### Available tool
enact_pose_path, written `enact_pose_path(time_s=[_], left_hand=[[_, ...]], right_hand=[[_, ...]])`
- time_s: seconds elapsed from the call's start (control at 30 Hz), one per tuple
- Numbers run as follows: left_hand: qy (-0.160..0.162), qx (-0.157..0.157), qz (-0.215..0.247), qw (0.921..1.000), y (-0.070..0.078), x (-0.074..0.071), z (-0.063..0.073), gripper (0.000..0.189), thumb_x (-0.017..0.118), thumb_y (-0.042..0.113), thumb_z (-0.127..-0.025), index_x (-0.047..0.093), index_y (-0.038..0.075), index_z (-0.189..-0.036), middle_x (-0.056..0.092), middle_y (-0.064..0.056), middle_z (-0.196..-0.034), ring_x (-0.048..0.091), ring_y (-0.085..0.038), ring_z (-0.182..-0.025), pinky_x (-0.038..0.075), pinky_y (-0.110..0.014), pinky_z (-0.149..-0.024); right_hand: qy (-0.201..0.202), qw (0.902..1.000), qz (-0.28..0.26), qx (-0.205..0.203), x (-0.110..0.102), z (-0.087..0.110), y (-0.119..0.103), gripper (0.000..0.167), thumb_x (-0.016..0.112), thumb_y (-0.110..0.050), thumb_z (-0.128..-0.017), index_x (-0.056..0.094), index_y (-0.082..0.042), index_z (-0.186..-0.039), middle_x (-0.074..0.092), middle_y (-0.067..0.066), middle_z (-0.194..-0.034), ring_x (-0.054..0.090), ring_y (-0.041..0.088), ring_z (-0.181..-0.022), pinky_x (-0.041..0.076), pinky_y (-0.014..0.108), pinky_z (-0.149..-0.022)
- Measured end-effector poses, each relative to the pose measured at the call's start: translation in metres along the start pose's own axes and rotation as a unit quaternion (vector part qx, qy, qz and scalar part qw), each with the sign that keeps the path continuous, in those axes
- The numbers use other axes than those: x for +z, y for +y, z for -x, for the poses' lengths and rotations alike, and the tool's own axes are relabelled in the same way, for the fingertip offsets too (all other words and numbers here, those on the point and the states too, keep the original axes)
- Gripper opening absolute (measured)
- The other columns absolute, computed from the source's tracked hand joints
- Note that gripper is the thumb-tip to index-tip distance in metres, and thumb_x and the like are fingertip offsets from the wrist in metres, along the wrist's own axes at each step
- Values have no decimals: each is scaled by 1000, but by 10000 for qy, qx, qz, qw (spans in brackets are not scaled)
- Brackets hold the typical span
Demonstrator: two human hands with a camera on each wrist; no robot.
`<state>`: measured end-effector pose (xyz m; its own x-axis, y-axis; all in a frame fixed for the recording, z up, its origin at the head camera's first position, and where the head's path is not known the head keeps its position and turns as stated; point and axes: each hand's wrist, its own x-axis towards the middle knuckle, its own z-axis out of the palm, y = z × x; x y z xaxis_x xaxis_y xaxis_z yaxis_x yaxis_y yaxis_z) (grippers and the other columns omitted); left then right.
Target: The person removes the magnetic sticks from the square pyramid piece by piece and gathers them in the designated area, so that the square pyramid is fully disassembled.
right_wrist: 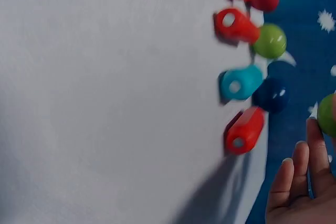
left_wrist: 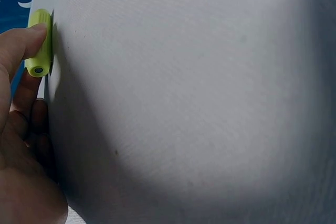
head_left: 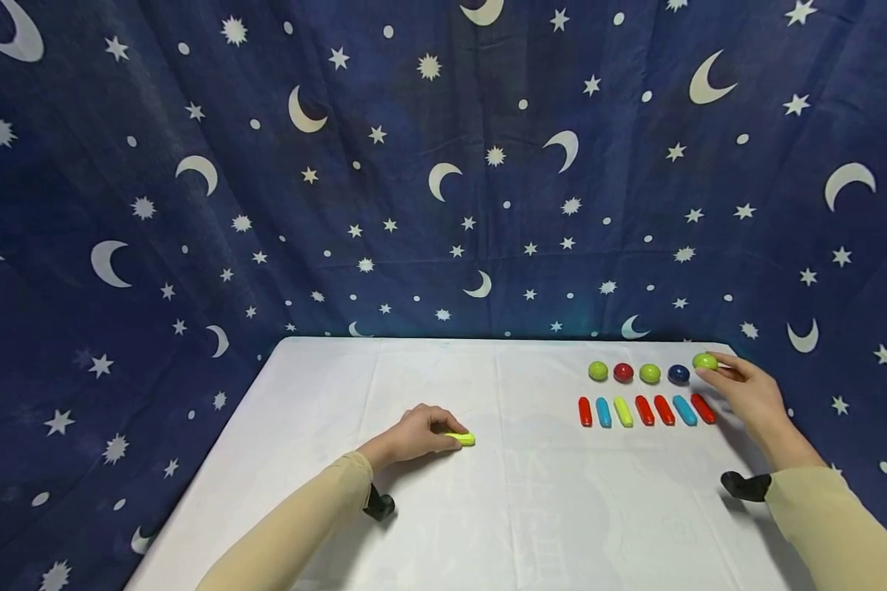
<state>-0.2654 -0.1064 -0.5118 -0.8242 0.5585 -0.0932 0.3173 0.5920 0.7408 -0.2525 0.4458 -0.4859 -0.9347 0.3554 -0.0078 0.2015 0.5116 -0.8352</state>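
At the table's middle, my left hand (head_left: 416,432) pinches a short yellow-green plastic stick (head_left: 461,439) between thumb and fingers. In the left wrist view the same stick (left_wrist: 39,65) shows a ribbed side and a small round hole in its end. Over the far right corner, my right hand (head_left: 752,397) holds a glossy green ball (head_left: 705,361) by the fingertips. The right wrist view cuts that ball (right_wrist: 326,116) at its edge. Left of it stand a dark blue ball (head_left: 678,375), a green ball (head_left: 650,373), a red ball (head_left: 623,373) and another green ball (head_left: 598,371).
In front of the balls lies a row of several short sticks, among them a red stick (head_left: 585,411), a blue stick (head_left: 604,413) and a yellow stick (head_left: 623,412). A white cloth covers the table (head_left: 325,394). Behind hangs a dark blue curtain (head_left: 399,180) with moons and stars.
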Motion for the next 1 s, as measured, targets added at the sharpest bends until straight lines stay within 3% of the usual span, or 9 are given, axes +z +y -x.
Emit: enact_pose_path(time_s=[0.23,0.33,0.47,0.57,1.0], left_hand=[[15,0,-36,10000,-2,2,-1,16,80,34,-90,78,38,-106,67,24,-104,49,-12,-108,31,-47,-104],[17,-10,-51,10000,-2,2,-2,16,80,34,-90,77,39,-106,67,25,-104,49,-12,-108,31,-46,-103],[23,-20,-63,10000,-2,2,-2,17,80,34,-90,77,40,-106,67,25,-104,49,-12,-109,33,-44,-101],[19,-9,-65,10000,-1,2,-2,17,80,33,-90,77,39,-106,67,24,-104,49,-12,-110,33,-44,-102],[34,-17,-28,10000,-2,2,-2,16,81,34,-90,77,39,-105,68,25,-103,49,-12,-109,32,-45,-103]], right_hand=[[99,9994,-90,333,-1,-9,19,72,67,-37,-99,41,7,-150,54,23,-129,53,14,-92,45,15,-61],[137,9989,-4,441,-1,-13,22,71,67,-34,-99,40,9,-149,51,29,-135,55,22,-99,44,16,-60],[129,9980,112,608,0,-17,25,70,65,-33,-100,39,9,-150,41,35,-146,49,42,-119,54,40,-83],[108,9974,132,696,2,-21,27,68,65,-30,-101,38,8,-151,35,36,-150,42,50,-128,43,61,-103],[173,9947,445,907,10,-28,29,65,65,-24,-100,39,7,-151,40,36,-147,41,52,-129,36,64,-108]])
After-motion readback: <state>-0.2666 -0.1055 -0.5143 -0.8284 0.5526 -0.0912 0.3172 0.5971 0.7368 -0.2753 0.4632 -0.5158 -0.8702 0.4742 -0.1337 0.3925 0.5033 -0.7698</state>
